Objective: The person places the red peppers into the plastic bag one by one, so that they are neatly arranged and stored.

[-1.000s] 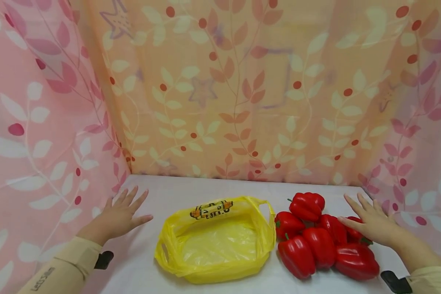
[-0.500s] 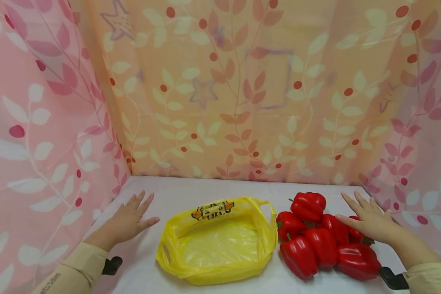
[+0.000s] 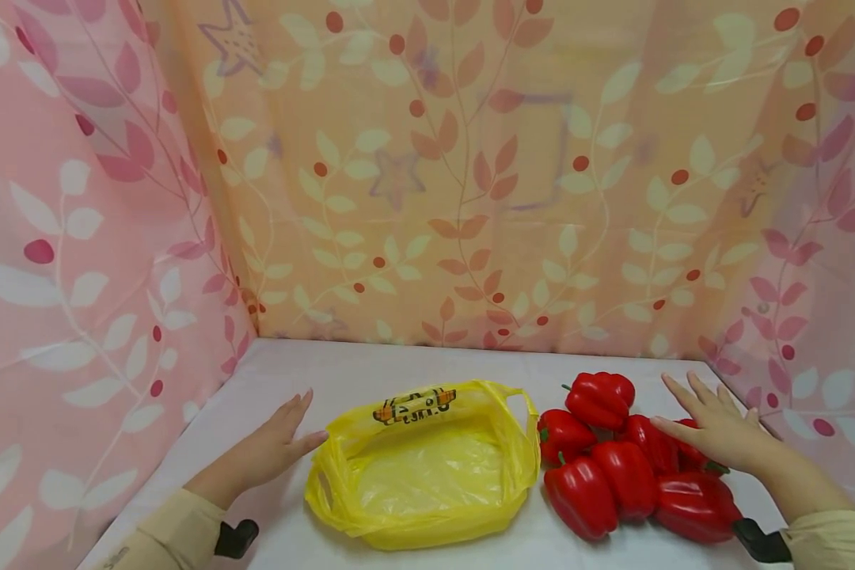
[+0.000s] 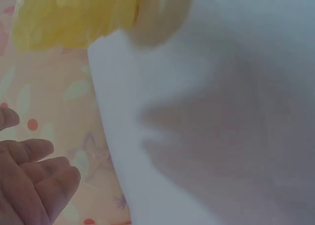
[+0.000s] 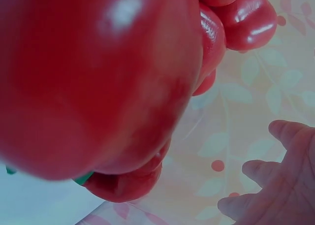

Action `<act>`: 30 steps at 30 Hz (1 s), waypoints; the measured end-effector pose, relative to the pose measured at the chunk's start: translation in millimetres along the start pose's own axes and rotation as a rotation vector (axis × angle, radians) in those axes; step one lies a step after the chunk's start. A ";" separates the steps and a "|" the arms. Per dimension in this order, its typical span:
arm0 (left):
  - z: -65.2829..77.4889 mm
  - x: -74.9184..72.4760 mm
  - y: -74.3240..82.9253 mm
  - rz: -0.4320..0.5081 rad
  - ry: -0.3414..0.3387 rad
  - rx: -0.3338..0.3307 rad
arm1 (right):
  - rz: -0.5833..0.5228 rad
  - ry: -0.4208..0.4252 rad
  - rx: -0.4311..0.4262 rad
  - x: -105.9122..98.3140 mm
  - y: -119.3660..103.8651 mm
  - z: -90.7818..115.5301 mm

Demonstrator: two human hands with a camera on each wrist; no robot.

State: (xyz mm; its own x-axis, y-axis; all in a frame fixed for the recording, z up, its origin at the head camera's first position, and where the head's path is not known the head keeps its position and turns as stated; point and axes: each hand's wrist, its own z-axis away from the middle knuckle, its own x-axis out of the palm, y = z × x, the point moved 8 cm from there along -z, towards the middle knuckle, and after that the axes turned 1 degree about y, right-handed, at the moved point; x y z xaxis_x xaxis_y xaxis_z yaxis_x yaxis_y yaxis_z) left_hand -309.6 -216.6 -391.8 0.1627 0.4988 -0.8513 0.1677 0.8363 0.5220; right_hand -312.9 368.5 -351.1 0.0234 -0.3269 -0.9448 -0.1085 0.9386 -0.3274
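Note:
A yellow plastic bag lies on the white table with its mouth spread wide, a printed cartoon on its back wall. Just left of it is my left hand, fingers straight and thumb tip close to the bag's left edge; it holds nothing. In the left wrist view the bag shows at the top. Several red bell peppers are heaped right of the bag. My right hand hangs over the heap's right side, fingers spread and holding nothing. One pepper fills much of the right wrist view.
The white table ends at a floral curtain behind, with pink floral curtains at both sides. A black wrist mount sits under the left sleeve, another under the right.
My left hand has moved rightward and slightly down to the bag's left edge, its fingers now closer together. The right hand stays nearly still; bag and peppers have not moved.

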 end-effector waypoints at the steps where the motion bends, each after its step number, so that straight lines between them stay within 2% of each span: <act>1: -0.1 2.7 -0.6 0.016 -0.008 -0.016 | -0.002 0.000 -0.001 0.2 0.0 0.2; 6: -0.4 12.8 -2.2 0.089 -0.011 -0.063 | 0.001 0.000 -0.005 1.1 0.3 0.7; 14: 4.6 20.8 1.7 0.169 -0.002 -0.074 | -0.009 -0.002 -0.008 1.3 3.5 2.5; 18: 4.6 25.4 1.3 0.228 0.008 -0.117 | -0.014 -0.005 -0.009 3.3 5.7 3.5; 23: -0.1 32.1 -2.8 0.291 0.041 -0.178 | -0.022 -0.005 -0.009 3.4 7.4 4.9; 30: -4.0 33.4 -6.4 0.348 0.117 -0.182 | -0.015 -0.006 0.003 2.1 9.5 6.5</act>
State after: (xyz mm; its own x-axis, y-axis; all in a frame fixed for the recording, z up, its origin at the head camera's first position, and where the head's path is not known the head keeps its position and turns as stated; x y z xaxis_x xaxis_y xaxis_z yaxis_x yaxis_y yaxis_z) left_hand -309.1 -204.4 -423.9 0.0662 0.7730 -0.6309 -0.0542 0.6342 0.7713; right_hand -307.4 377.5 -356.3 0.0314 -0.3405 -0.9397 -0.1055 0.9338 -0.3419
